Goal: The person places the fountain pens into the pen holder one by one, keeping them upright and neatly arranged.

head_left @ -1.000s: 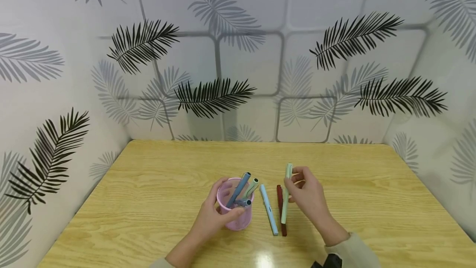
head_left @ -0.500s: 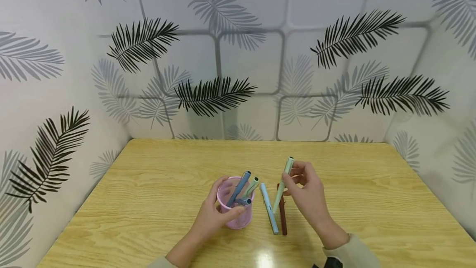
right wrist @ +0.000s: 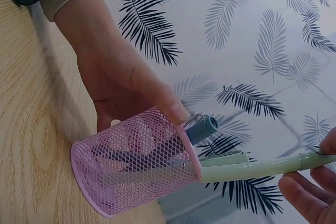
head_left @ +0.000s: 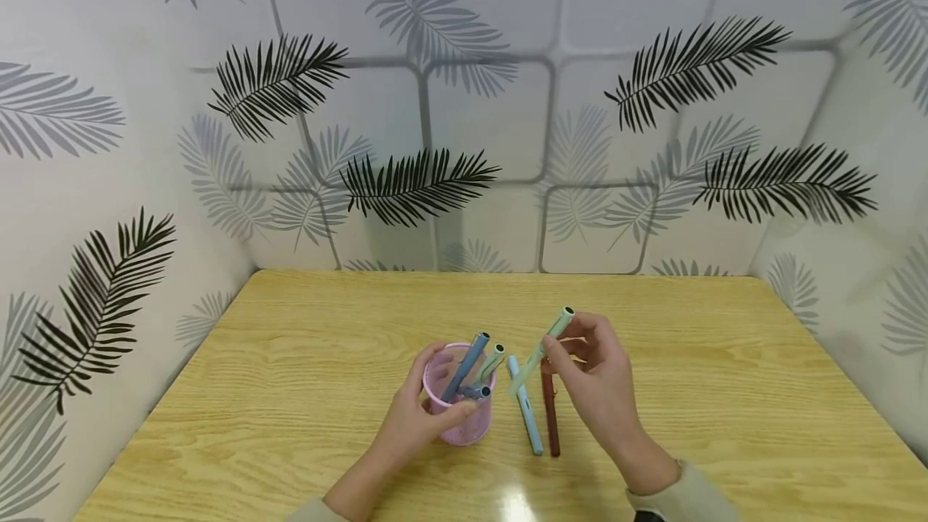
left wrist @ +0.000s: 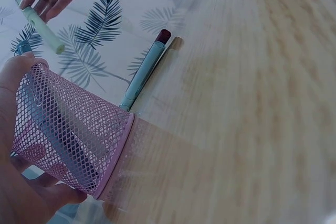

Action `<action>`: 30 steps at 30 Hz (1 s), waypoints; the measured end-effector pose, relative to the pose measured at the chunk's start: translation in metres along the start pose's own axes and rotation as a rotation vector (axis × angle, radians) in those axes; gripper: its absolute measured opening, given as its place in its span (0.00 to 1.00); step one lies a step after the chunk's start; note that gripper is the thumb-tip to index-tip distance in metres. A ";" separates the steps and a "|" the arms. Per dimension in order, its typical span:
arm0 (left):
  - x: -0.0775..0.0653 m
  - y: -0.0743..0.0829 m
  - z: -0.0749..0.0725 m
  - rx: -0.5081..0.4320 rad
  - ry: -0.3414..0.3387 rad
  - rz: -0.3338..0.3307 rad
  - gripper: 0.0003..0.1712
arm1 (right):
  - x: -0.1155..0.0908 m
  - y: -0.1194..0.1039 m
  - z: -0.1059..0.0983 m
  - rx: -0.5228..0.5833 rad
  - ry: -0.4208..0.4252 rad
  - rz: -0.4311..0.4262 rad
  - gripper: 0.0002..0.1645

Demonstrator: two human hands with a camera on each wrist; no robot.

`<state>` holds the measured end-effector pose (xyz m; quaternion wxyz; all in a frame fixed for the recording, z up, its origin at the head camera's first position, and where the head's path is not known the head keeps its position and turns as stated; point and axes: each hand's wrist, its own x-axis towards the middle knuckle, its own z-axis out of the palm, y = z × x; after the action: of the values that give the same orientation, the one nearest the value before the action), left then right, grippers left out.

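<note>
My left hand (head_left: 409,419) grips a pink mesh pen cup (head_left: 467,430), fingers round its far side and thumb near the rim. Inside lean a blue pen (head_left: 466,367), a light green pen (head_left: 490,363) and a grey-blue pen (head_left: 474,392). My right hand (head_left: 603,381) pinches another light green pen (head_left: 535,359) between thumb and fingers. It slants in the air, upper end toward the back right, lower end toward the cup. In the right wrist view, that lower end overlaps the cup's rim (right wrist: 190,148).
On the wooden table (head_left: 290,361), a light blue pen (head_left: 528,417) and a dark red pen (head_left: 553,421) lie side by side, right of the cup. Behind the table stands a leaf-patterned backdrop (head_left: 493,127).
The right hand has lifted its light green pen off the dark red pen and tilted it, swinging the lower end left toward the cup. The left hand and cup stay in place.
</note>
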<state>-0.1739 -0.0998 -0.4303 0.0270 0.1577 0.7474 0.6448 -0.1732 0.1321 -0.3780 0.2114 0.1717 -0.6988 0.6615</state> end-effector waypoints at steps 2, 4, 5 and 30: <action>0.000 -0.001 0.000 0.000 0.002 0.005 0.47 | 0.000 -0.002 0.001 0.018 0.001 -0.028 0.15; 0.001 -0.003 0.000 -0.009 0.003 0.016 0.47 | -0.001 -0.003 0.001 0.033 -0.001 -0.053 0.15; 0.002 -0.006 -0.001 -0.013 0.004 0.017 0.47 | -0.001 -0.003 0.001 0.044 0.000 -0.063 0.16; 0.007 -0.030 0.000 -0.015 0.025 0.037 0.47 | -0.009 0.016 0.017 0.054 -0.069 -0.096 0.15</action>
<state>-0.1868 -0.1012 -0.4585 0.0070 0.1632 0.7398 0.6527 -0.1754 0.1158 -0.3970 0.2140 0.2332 -0.6783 0.6631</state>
